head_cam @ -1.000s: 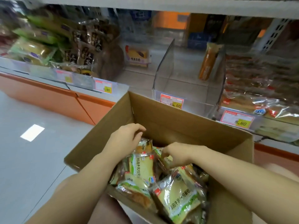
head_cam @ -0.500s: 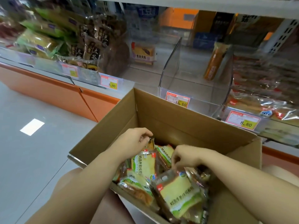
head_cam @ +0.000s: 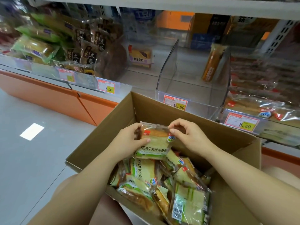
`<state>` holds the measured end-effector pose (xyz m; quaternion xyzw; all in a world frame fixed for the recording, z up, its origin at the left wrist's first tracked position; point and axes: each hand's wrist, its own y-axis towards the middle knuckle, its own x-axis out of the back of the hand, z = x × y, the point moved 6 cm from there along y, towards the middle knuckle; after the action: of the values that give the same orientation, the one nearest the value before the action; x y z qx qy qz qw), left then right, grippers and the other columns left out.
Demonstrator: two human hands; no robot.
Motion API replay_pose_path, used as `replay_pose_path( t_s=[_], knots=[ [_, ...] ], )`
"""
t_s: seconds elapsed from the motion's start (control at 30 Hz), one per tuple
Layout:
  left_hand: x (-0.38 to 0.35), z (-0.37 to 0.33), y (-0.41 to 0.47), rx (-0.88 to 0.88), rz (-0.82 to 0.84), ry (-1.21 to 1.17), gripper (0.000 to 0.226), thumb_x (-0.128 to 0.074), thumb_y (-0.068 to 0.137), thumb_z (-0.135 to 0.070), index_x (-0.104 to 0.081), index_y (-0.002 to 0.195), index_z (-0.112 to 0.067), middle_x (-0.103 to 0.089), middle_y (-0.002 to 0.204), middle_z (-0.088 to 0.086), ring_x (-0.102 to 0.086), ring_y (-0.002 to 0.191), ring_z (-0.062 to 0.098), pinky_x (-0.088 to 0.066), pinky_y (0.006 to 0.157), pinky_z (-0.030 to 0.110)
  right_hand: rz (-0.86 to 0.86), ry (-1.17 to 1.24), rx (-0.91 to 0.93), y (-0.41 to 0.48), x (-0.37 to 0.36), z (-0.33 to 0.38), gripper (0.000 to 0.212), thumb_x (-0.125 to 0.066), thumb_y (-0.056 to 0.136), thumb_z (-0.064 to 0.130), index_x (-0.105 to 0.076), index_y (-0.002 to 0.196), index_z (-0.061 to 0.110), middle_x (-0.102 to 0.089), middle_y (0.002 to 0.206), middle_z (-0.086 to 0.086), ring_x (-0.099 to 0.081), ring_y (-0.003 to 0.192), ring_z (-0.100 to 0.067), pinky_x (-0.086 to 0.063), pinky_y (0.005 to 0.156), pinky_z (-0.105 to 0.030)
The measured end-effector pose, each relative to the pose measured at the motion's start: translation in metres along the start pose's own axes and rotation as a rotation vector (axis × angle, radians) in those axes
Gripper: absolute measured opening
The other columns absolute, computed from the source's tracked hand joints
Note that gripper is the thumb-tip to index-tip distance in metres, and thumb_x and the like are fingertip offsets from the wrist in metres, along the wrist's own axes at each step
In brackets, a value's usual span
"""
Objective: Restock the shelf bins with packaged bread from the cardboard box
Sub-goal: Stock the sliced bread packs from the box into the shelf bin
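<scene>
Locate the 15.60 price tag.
Head view, centre-right: the 15.60 tag is on the front of the clear bin, just beyond the far wall of the box, with an 8.80 tag to its right.

To my left the floor [head_cam: 32, 168] is smooth, pale grey and glossy, crossed by a thin seam line. A bright white rectangle of reflected light [head_cam: 32, 131] lies on it. The shelving unit [head_cam: 123, 95] in front of me stands on an orange base panel [head_cam: 53, 96]. A white shelf board [head_cam: 178, 4] runs across overhead, and a white perforated upright [head_cam: 283, 34] rises at the far right.
</scene>
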<state>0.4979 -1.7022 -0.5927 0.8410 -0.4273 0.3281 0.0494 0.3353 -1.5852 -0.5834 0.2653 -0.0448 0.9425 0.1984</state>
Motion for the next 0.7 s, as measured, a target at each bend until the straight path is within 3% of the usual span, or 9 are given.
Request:
replay_pose_path(
  t_s=[0.07,0.13,0.23,0.33,0.5,0.7],
  knots=[
    [0.008,-0.002,-0.001,-0.01,-0.126,0.121,0.024,-0.073,0.08,-0.03,-0.057,0.098,-0.03,-0.066,0.094,-0.014,-0.062,0.091,0.007,-0.049,0.078,0.026,0.035,0.049,-0.136,0.001,-0.005,-0.022,0.031,-0.065,0.087,0.021,-0.055,0.116,0.026,-0.059,0.109,0.01,-0.059,0.099,-0.003,-0.052,0.086,-0.023],
    [0.018,-0.002,-0.002,0.006,-0.244,0.193,0.027,-0.073,0.079,-0.03,-0.057,0.101,-0.027,-0.064,0.093,-0.01,-0.06,0.09,0.012,-0.047,0.077,0.027,0.166,-0.082,-0.308,-0.003,-0.015,-0.052,0.048,-0.068,0.086,0.023,-0.048,0.129,0.019,-0.056,0.119,0.004,-0.058,0.106,-0.012,-0.051,0.092,-0.032],
    [0.025,0.002,-0.002,0.069,-0.3,0.217,0.032,-0.073,0.079,-0.031,-0.059,0.107,-0.022,-0.06,0.091,-0.007,-0.058,0.089,0.016,-0.043,0.075,0.027,0.606,-0.548,-0.411,-0.026,-0.041,-0.086,0.049,-0.068,0.085,0.029,-0.053,0.129,0.015,-0.058,0.122,-0.002,-0.057,0.105,-0.017,-0.046,0.09,-0.027],
    [0.019,0.006,-0.003,0.1,-0.24,0.248,0.034,-0.073,0.08,-0.032,-0.059,0.109,-0.023,-0.057,0.09,-0.009,-0.053,0.088,0.013,-0.038,0.074,0.025,0.923,-0.676,-0.494,-0.056,-0.067,-0.103,0.058,-0.068,0.084,0.026,-0.046,0.137,0.017,-0.054,0.129,-0.004,-0.054,0.11,-0.021,-0.046,0.092,-0.03],
    [0.013,0.01,-0.004,0.103,-0.166,0.287,0.036,-0.074,0.079,-0.033,-0.058,0.11,-0.023,-0.053,0.093,-0.009,-0.049,0.088,0.01,-0.037,0.075,0.023,0.979,-0.686,-0.576,-0.072,-0.084,-0.115,0.082,-0.071,0.083,0.027,-0.024,0.148,0.016,-0.037,0.145,-0.01,-0.05,0.121,-0.029,-0.048,0.097,-0.037],
    [0.013,0.007,-0.003,0.105,-0.163,0.272,0.037,-0.073,0.08,-0.032,-0.058,0.112,-0.023,-0.051,0.091,-0.013,-0.047,0.09,0.008,-0.036,0.076,0.023,1.039,-0.65,-0.599,-0.076,-0.086,-0.11,0.077,-0.07,0.083,0.033,-0.031,0.147,0.017,-0.04,0.146,-0.004,-0.046,0.127,-0.024,-0.043,0.101,-0.03]
  ],
)
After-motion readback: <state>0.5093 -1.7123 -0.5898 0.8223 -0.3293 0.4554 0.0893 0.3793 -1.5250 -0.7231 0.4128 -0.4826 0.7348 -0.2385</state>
